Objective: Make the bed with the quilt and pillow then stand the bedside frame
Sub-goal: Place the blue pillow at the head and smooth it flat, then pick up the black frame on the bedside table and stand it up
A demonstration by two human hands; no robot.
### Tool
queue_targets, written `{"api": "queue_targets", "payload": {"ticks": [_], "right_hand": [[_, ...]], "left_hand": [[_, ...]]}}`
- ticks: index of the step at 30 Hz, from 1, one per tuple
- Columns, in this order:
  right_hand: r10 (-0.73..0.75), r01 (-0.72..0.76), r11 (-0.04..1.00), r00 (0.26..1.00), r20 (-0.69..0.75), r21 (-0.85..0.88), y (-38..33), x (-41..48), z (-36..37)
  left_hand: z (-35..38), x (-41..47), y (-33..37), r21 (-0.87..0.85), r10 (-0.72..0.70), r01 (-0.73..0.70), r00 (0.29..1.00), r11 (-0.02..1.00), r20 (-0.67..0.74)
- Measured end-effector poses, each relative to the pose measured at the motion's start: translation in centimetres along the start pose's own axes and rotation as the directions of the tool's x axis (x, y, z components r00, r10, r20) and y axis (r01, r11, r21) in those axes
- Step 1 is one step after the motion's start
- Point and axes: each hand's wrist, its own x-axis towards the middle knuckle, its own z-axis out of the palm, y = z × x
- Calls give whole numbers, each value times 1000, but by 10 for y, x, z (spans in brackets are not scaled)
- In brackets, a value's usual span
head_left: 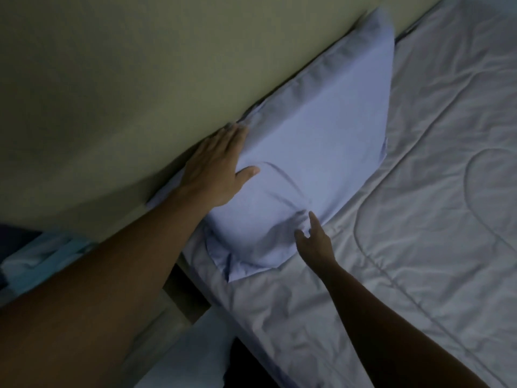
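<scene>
A pale blue pillow (321, 152) lies at the head of the bed, along the beige wall. My left hand (215, 169) rests flat on the pillow's left side next to the wall, fingers straight. My right hand (314, 242) touches the pillow's near edge with its fingers extended and loosely spread. A light grey stitched quilt (419, 219) is spread over the bed under and to the right of the pillow. No bedside frame is in view.
The beige wall (112, 79) fills the upper left. The bed's near edge runs diagonally at lower centre, with a dark gap (184, 287) beside it. Light blue and white fabric (42, 261) lies at the far left, and something white (195, 351) at the bottom.
</scene>
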Motion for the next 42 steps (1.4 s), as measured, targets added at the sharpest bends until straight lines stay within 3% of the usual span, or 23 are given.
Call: {"api": "queue_targets", "payload": {"ticks": [7, 12, 15, 18, 24, 32, 35, 42], "right_hand": [[-65, 73, 995, 990, 127, -64, 6, -74, -6], [-194, 238, 961, 943, 272, -138, -12, -132, 5], [-295, 365, 919, 887, 355, -148, -37, -165, 13], [-309, 402, 907, 839, 447, -127, -61, -199, 26], [-348, 541, 827, 705, 617, -151, -88, -267, 68], [-405, 734, 656, 539, 738, -176, -123, -356, 144], [-426, 791, 589, 477, 769, -164, -125, -374, 168], [-325, 840, 498, 410, 852, -214, -120, -376, 209]], "left_hand": [[-18, -108, 6, -4, -292, 293, 956, 956, 23], [-44, -218, 27, -42, -603, 614, 784, 788, 147], [-51, -282, 33, -152, -698, 726, 688, 671, 199], [-56, -342, 36, -218, -767, 807, 590, 548, 254], [-63, -451, 39, -351, -826, 876, 449, 331, 340], [-75, -565, 29, -557, -846, 826, 358, 89, 394], [-78, -590, 26, -610, -862, 791, 331, 33, 383], [-60, -617, 27, -662, -876, 747, 277, -63, 395]]}}
